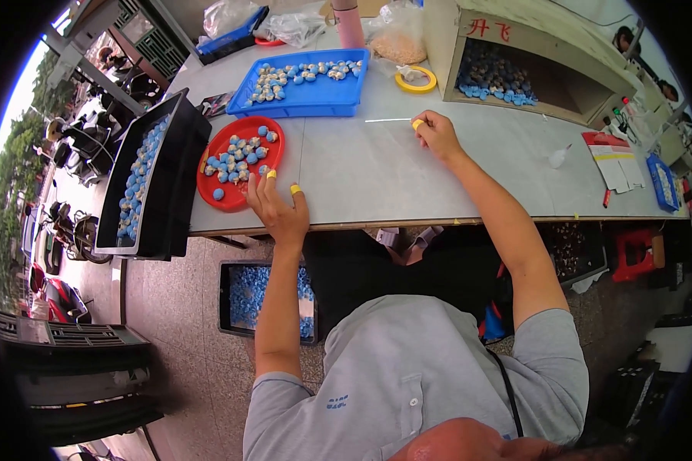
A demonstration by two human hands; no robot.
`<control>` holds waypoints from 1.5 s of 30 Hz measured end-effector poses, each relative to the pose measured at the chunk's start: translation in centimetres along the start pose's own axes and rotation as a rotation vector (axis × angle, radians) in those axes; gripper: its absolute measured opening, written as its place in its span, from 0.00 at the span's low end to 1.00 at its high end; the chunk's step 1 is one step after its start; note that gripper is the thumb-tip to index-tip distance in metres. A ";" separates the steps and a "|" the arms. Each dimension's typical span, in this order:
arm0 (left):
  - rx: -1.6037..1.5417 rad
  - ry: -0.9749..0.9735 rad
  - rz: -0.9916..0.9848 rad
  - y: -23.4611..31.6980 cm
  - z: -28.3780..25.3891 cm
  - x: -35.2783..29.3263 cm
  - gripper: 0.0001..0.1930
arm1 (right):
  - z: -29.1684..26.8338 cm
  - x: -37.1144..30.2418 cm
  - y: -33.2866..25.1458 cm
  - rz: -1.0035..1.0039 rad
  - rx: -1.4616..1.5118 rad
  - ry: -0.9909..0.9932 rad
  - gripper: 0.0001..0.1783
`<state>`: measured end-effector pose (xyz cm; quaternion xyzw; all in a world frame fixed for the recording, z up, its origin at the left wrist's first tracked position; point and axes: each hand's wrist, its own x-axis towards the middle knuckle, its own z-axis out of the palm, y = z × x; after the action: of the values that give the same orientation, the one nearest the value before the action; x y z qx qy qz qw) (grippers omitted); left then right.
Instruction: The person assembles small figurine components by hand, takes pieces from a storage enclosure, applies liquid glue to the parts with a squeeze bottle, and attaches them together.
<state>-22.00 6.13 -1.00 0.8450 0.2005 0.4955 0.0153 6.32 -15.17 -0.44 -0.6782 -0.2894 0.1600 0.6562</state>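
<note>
My right hand [438, 136] is closed over the worktable, pinching a thin white rod [387, 121] that points left. Yellow tape wraps one of its fingers. At the right rim of a round red tray [277, 157], my left hand [282, 215] has its fingers apart, with yellow tape on two of them. Its fingertips reach over the rim, close to a blue and cream ball [264, 170]; whether they touch it I cannot tell. Several similar small balls [242, 154] lie in the red tray, and the hand seems to hold none.
Behind the red tray is a blue tray [327, 100] with more balls. A black crate [173, 180] of balls stands at the left. A yellow tape roll [430, 81] lies near a wooden box [507, 23] holding blue pieces. Below is a bin [224, 307] of blue bits.
</note>
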 end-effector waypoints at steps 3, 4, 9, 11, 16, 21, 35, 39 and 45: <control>0.015 0.022 -0.002 0.0 -0.2 0.1 0.23 | 0.3 0.1 0.0 -0.002 -0.016 0.004 0.08; 0.000 0.028 -0.003 -0.1 -0.3 0.1 0.23 | 0.3 0.1 0.0 0.006 -0.023 0.014 0.09; -0.025 0.022 -0.022 -0.1 -0.1 0.3 0.22 | 0.4 0.4 -0.2 -0.004 -0.049 0.028 0.09; -0.025 0.024 -0.024 -0.1 -0.2 0.3 0.21 | 0.6 0.5 -0.3 0.004 -0.059 0.029 0.09; -0.004 0.015 -0.037 0.2 -0.3 0.5 0.20 | 0.8 0.4 -0.4 -0.001 -0.054 0.063 0.09; 0.014 0.021 -0.036 0.1 -0.2 0.5 0.20 | 0.8 0.4 -0.4 -0.013 -0.085 0.073 0.10; 0.047 -0.008 -0.040 0.4 -0.3 0.3 0.21 | 0.8 0.3 -0.1 -0.031 -0.037 0.069 0.11; 0.064 -0.016 -0.040 0.4 -0.2 0.1 0.22 | 0.6 0.5 0.6 -0.035 -0.040 0.071 0.11; 0.054 -0.001 -0.028 0.6 -0.1 0.3 0.21 | 0.5 0.4 0.2 -0.045 -0.090 0.048 0.09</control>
<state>-21.78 5.69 -0.55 0.8424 0.2257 0.4893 -0.0002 6.35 -14.53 -0.57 -0.7041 -0.2959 0.1155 0.6351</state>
